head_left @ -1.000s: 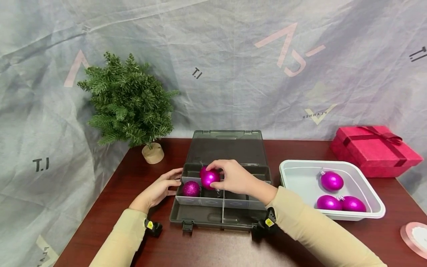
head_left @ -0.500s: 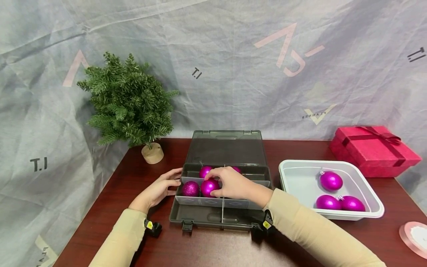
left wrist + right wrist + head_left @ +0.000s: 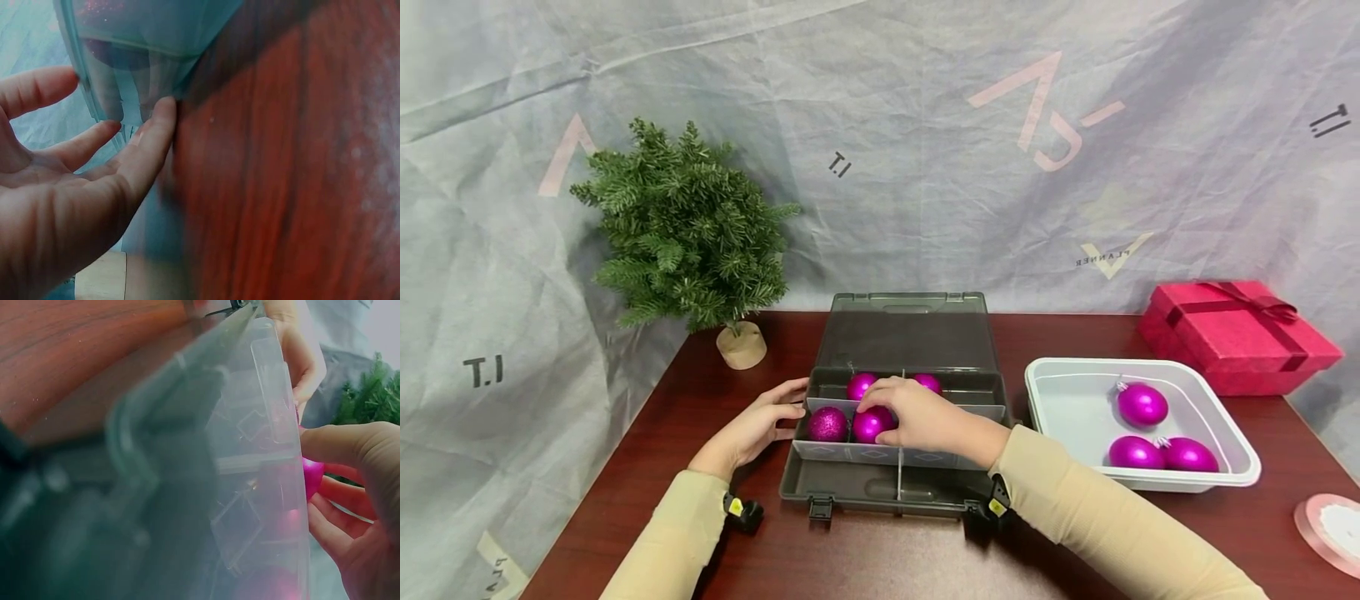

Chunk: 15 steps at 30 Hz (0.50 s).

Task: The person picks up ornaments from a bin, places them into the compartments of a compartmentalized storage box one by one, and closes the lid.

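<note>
A dark see-through organizer box (image 3: 842, 479) with dividers lies open on the table, its lid (image 3: 910, 337) tipped back. In its middle row, my right hand (image 3: 925, 421) pinches a shiny magenta Christmas ball (image 3: 870, 425) between thumb and fingers, low in the left compartment. Beside it sits a glittery magenta ball (image 3: 827, 424). Two more magenta balls show in the back row, a left one (image 3: 861, 385) and a right one (image 3: 928, 382), both partly hidden by the right hand. Fingers extended, my left hand (image 3: 756, 429) touches the box's left side (image 3: 144, 69).
A white tray (image 3: 1060, 400) holding three magenta balls stands right of the box. Behind it is a red gift box (image 3: 1240, 337). A small artificial tree (image 3: 692, 225) stands back left. A pink ribbon roll (image 3: 1330, 533) lies at the right edge.
My right hand has lowered the shiny ball into the middle-row left compartment beside the glittery one. The left hand has stayed at the box's side.
</note>
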Tool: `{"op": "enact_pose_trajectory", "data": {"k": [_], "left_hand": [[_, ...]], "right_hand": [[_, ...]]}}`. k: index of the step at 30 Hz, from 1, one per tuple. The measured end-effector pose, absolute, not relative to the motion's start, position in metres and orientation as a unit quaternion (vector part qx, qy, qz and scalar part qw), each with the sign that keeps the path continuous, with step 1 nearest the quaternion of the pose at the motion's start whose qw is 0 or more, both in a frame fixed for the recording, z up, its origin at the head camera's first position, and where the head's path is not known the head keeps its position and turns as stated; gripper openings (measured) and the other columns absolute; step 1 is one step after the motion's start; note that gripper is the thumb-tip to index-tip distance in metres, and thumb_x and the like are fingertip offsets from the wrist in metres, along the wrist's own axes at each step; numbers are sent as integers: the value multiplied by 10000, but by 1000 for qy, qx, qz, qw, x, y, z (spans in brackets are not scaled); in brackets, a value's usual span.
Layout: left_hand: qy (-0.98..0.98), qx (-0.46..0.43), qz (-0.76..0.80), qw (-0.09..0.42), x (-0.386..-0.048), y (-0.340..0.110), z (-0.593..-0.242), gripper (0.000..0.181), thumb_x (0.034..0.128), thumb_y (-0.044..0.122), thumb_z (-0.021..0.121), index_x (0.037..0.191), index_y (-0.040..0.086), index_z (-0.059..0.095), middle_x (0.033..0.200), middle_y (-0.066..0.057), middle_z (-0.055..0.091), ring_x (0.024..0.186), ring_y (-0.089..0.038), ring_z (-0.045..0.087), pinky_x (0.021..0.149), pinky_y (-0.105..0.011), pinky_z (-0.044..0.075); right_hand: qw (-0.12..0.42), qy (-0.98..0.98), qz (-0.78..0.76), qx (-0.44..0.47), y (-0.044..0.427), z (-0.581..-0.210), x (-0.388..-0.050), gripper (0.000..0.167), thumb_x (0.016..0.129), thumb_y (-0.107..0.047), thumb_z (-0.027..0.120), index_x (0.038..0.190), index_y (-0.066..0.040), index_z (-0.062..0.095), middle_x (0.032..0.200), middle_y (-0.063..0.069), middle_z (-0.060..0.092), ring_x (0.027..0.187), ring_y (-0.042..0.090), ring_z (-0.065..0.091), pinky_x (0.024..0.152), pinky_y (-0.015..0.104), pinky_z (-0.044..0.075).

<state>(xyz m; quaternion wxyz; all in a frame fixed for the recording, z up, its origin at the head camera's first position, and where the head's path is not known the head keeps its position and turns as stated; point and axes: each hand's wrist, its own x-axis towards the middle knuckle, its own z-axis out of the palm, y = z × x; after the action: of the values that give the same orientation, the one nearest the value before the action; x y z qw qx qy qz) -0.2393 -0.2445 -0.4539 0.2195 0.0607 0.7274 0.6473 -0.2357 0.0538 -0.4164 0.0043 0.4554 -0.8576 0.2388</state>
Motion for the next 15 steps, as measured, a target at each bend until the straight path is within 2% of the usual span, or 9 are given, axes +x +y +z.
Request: {"op": "enact_pose_trajectory", "data": {"k": [6, 15], "left_hand": [[729, 60, 645, 219, -240, -245, -454, 645, 1008, 51, 487, 1605, 22, 243, 1607, -267, 258, 1303, -365, 412, 1056, -594, 381], [729, 61, 646, 219, -240, -245, -455, 652, 1002, 47, 491, 1605, 23, 246, 1605, -266, 266, 1280, -345, 435, 1049, -589, 391]], "right_hand": [[-5, -860, 226, 457, 54, -415, -234, 397, 841, -158, 845, 1218, -87, 740, 1300, 80, 640, 1262, 278, 555, 1022, 506, 448], [18, -844, 271, 462, 65, -402, -231, 359, 883, -138, 796, 1225, -55, 729, 1265, 77, 661, 1202, 241, 602, 1002, 409, 482]]}}
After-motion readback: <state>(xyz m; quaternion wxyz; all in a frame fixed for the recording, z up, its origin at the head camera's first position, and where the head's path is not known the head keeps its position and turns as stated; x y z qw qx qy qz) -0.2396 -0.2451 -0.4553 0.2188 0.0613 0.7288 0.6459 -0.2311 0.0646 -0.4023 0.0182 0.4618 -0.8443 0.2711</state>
